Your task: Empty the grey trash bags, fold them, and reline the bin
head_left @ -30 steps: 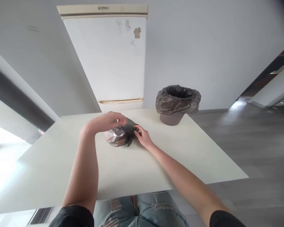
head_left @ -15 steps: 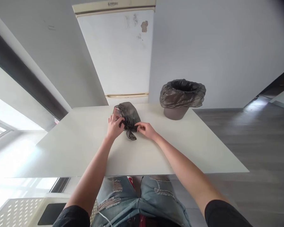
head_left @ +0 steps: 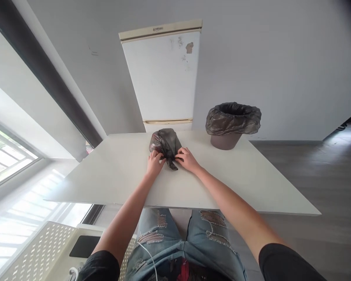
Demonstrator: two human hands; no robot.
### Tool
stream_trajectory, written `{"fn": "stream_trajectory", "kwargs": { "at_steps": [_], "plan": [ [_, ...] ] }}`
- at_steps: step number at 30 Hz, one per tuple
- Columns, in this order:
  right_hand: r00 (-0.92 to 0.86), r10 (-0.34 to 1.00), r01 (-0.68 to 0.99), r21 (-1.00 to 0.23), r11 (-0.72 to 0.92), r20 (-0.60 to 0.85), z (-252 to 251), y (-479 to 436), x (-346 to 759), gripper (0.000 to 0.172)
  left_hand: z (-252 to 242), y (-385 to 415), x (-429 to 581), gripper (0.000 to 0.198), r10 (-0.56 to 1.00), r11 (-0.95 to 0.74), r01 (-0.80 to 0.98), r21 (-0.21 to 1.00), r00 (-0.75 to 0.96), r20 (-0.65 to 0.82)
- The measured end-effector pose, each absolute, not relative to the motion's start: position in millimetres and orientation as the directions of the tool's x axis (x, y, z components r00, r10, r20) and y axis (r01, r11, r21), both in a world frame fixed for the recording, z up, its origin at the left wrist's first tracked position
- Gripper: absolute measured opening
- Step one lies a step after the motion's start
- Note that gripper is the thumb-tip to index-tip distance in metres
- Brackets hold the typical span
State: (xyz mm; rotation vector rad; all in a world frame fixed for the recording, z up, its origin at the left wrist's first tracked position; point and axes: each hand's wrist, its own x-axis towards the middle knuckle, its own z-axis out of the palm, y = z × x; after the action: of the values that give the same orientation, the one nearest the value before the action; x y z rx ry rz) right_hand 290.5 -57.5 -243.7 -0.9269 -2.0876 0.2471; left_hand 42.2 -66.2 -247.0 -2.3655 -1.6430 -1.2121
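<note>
A dark translucent plastic garbage bag (head_left: 169, 139), bunched up with something inside, lies on the white table (head_left: 111, 175). Its gathered neck points toward me and ends in a loose tail. My left hand (head_left: 155, 162) pinches the bag at the left of the neck, fingers closed. On the other side, my right hand (head_left: 187, 159) grips the plastic between thumb and fingers. What the bag contains shows only as a reddish, shiny patch on its left.
A brown trash can (head_left: 224, 141) lined with a dark bag stands at the table's far right. Behind the table is a white refrigerator (head_left: 166, 78) against a grey wall. A perforated cream-coloured surface (head_left: 43, 249) with a dark flat object (head_left: 84, 246) sits at lower left.
My left hand has shifted from the bag's upper left side down to its neck. Both hands now sit closer together at the neck. The camera view has turned slightly left.
</note>
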Motion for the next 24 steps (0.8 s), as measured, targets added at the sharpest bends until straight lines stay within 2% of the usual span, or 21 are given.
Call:
{"fn": "stream_trajectory", "kwargs": {
  "at_steps": [1, 4, 6, 9, 12, 14, 17, 21, 24],
  "plan": [
    [-0.389, 0.69, 0.498, -0.49, 0.715, 0.611, -243.7, -57.5, 291.0, 0.015, -247.4, -64.5, 42.2, 0.003, 0.79, -0.45, 0.807, 0.382, 0.16, 0.592],
    [-0.361, 0.691, 0.422, -0.551, 0.719, 0.626, -243.1, -57.5, 294.6, 0.016, -244.2, -63.6, 41.3, 0.01, 0.768, -0.513, 0.773, 0.374, 0.219, 0.602],
    [-0.352, 0.695, 0.399, -0.571, 0.717, 0.627, -243.3, -57.8, 297.3, 0.016, -240.6, -66.2, 40.4, 0.013, 0.746, -0.551, 0.727, 0.409, 0.209, 0.632],
    [-0.333, 0.717, 0.366, -0.617, 0.697, 0.612, -245.0, -58.1, 300.3, 0.014, -236.1, -70.2, 38.3, 0.02, 0.752, -0.578, 0.602, 0.551, 0.132, 0.645],
    [-0.31, 0.748, 0.352, -0.66, 0.663, 0.586, -246.3, -57.3, 302.8, 0.015, -233.6, -70.2, 34.5, 0.035, 0.832, -0.541, 0.371, 0.755, 0.107, 0.544],
    [-0.286, 0.767, 0.354, -0.681, 0.642, 0.574, -245.8, -56.4, 304.8, 0.017, -232.4, -68.3, 31.2, 0.048, 0.874, -0.485, 0.246, 0.839, 0.129, 0.468],
    [-0.252, 0.791, 0.352, -0.708, 0.611, 0.557, -243.5, -56.2, 308.3, 0.021, -230.7, -65.7, 25.9, 0.058, 0.893, -0.448, 0.189, 0.874, 0.145, 0.426],
    [-0.25, 0.813, 0.322, -0.746, 0.583, 0.527, -239.0, -58.1, 311.3, 0.023, -229.2, -65.5, 21.4, 0.051, 0.895, -0.432, 0.159, 0.888, 0.195, 0.4],
    [-0.258, 0.821, 0.272, -0.777, 0.568, 0.51, -235.4, -58.4, 313.8, 0.026, -229.1, -65.8, 20.3, 0.05, 0.902, -0.404, 0.202, 0.892, 0.251, 0.352]
  ]
}}
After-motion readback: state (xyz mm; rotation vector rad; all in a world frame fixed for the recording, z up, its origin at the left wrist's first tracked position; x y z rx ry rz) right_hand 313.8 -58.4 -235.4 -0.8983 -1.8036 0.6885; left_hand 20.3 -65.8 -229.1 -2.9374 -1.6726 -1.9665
